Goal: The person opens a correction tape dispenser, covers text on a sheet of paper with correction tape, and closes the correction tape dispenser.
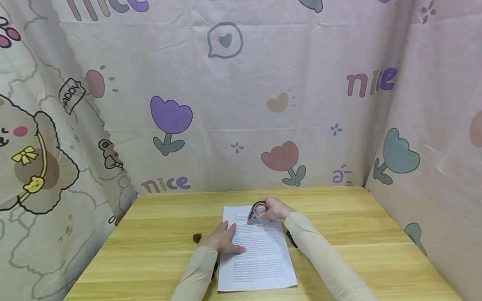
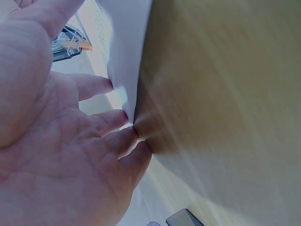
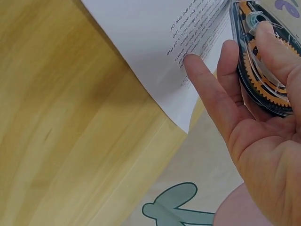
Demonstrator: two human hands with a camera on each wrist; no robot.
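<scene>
A sheet of printed paper (image 1: 261,274) lies on the table, several blocks of text on it. My left hand (image 1: 221,239) rests on its left edge with fingers spread and the thumb over the text. Near the top of the page my right hand (image 1: 277,209) grips a correction tape (image 1: 257,208), tip pointed down at the upper lines. Seen from the right wrist, the correction tape (image 3: 263,92) has a clear case with orange gears, and a fingertip touches the paper (image 3: 141,47). The left wrist view catches its orange tip (image 2: 86,45) beyond the hand.
A small dark cap-like piece (image 1: 196,238) lies on the wooden table (image 1: 149,260), left of the left hand. Behind and to both sides of the table hangs a printed curtain (image 1: 231,97) with flowers and cartoon figures.
</scene>
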